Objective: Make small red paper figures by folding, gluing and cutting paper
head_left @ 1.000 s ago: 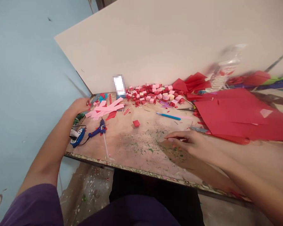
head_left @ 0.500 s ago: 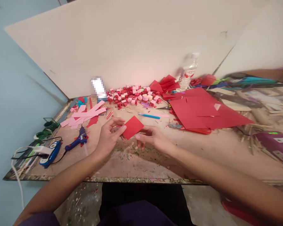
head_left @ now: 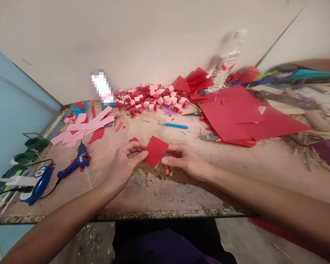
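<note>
A small red paper square (head_left: pixel 156 150) is held just above the worn tabletop (head_left: pixel 165 190) between both hands. My left hand (head_left: pixel 125 164) pinches its left edge with thumb and fingers closed. My right hand (head_left: pixel 184 160) grips its right edge the same way. A smaller red piece (head_left: pixel 134 139) lies on the table right behind my left hand.
A pile of small red and pink cubes (head_left: pixel 151 98) sits at the back. Pink paper strips (head_left: pixel 84 126) lie left, large red sheets (head_left: pixel 236 117) right. A blue glue gun (head_left: pixel 75 163), a blue pen (head_left: pixel 173 125), scissors (head_left: pixel 209 138) and a plastic bottle (head_left: pixel 225 60) are about.
A second ago my hands were apart, left by the pink strips, right flat on the table. They came together on the red square, and the view has since tilted down.
</note>
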`<state>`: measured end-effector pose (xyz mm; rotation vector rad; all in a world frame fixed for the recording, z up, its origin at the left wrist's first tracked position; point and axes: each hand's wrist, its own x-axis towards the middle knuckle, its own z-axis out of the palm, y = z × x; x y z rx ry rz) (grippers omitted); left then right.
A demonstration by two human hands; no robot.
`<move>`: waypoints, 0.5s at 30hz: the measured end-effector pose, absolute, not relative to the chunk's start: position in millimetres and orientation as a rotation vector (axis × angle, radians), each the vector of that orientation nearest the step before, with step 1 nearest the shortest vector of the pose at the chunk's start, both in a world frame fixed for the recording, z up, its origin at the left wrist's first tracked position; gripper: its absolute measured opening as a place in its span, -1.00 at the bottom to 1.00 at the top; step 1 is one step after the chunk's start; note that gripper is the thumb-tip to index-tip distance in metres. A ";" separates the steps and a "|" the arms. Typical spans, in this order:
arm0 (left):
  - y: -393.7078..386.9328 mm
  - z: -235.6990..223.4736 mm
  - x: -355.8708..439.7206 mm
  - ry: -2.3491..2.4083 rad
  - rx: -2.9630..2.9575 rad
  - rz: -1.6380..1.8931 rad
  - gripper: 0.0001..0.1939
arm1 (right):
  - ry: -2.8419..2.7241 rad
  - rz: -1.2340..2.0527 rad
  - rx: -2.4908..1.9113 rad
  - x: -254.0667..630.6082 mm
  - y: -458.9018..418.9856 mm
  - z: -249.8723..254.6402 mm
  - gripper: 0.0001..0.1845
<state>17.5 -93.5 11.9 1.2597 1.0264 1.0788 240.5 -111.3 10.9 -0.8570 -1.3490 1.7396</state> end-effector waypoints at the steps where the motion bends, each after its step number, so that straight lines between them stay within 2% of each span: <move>1: -94.1 11.4 17.9 1.023 1.258 1.066 -0.75 | -1.351 1.728 -0.853 241.4 -110.9 11.3 -0.60; 9: -102.8 12.9 25.0 1.042 1.447 0.930 -0.75 | -1.308 1.604 -1.004 237.4 -110.1 8.9 -0.48; 15: -115.6 20.8 32.5 0.994 1.540 0.887 -0.70 | -1.374 1.450 -1.063 232.9 -118.9 13.9 -0.47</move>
